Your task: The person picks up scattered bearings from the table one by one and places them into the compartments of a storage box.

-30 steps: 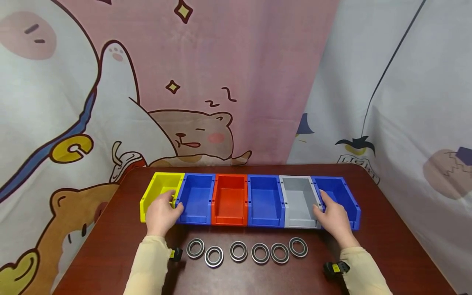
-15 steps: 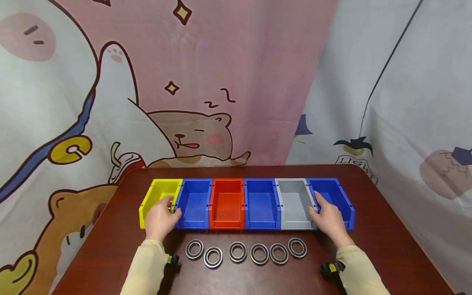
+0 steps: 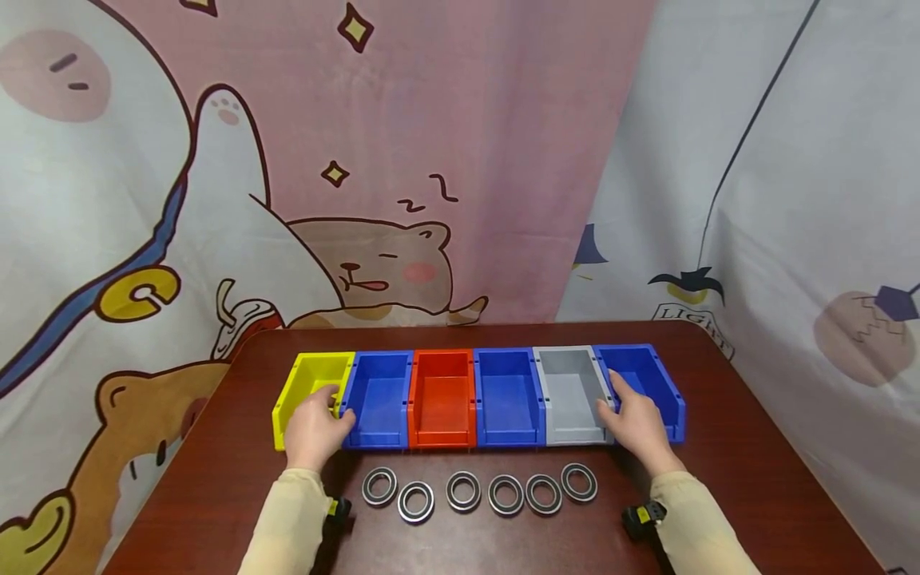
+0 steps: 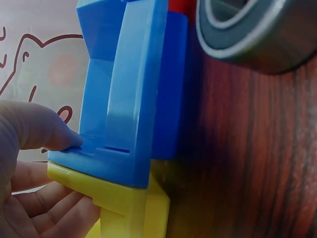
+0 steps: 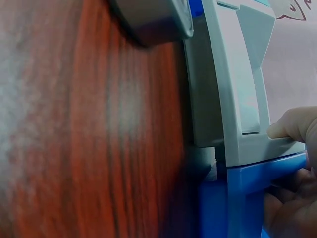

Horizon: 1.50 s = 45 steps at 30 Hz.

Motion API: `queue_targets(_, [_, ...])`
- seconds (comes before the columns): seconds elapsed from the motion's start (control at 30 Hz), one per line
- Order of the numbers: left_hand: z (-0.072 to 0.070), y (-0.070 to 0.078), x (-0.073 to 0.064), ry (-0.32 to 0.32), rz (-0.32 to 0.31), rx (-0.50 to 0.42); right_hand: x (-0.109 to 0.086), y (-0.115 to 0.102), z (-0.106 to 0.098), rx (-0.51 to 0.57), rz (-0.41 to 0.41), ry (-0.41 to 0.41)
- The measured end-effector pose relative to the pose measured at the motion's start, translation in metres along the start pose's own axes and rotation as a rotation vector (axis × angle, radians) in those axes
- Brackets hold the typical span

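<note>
A row of joined plastic bins spans the table: a yellow bin [image 3: 321,369], a blue bin [image 3: 378,399], a red bin [image 3: 442,399], a second blue bin [image 3: 508,399], a grey bin [image 3: 573,399] and a blue end bin [image 3: 636,367]. My left hand [image 3: 315,431] pinches the adjoining walls of the yellow and blue bins, thumb inside the blue one. At the other end, my right hand [image 3: 640,433] pinches the walls between the grey bin and the blue end bin. Its thumb [image 5: 287,126] lies over the grey wall, its other fingers within the blue bin.
Several ball bearings [image 3: 463,491] lie in a loose line on the dark red wooden table [image 3: 460,547], in front of the bins. A cartoon-print curtain [image 3: 517,160] hangs behind the table's far edge.
The row of bins has come a little nearer to me with both hands gripping it, and its right end has shifted slightly left. The bearings have stayed in place.
</note>
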State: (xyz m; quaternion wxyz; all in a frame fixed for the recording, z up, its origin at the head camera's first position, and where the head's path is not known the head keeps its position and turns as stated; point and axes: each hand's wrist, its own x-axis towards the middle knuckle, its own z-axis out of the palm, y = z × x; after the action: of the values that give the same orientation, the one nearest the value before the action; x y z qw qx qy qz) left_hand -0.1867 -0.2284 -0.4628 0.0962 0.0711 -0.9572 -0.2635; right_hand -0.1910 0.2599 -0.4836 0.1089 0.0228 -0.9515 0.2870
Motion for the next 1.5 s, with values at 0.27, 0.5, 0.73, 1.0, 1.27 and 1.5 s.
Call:
queue_targets(0.27, [0.002, -0.003, 0.0, 0.009, 0.04, 0.025, 0.003, -0.001, 0.002, -0.017, -0.002, -0.025])
queue_targets(0.5, [0.001, -0.003, 0.0, -0.028, 0.028, 0.039, -0.007, -0.006, -0.009, -0.006, -0.001, -0.065])
queue_targets(0.73, [0.0, -0.002, 0.0, -0.046, 0.027, 0.051, -0.027, -0.009, -0.029, -0.013, -0.076, 0.0])
queue_targets(1.0, [-0.001, 0.001, -0.001, -0.042, 0.035, 0.065, -0.044, -0.019, -0.047, 0.006, -0.159, 0.042])
queue_targets(1.27, [0.0, 0.001, 0.0, -0.046, 0.042, 0.08, -0.05, -0.023, -0.048, -0.034, -0.264, 0.024])
queue_targets(1.5, [0.0, -0.002, 0.0, -0.039, 0.058, 0.083, -0.059, -0.025, -0.036, -0.054, -0.388, -0.029])
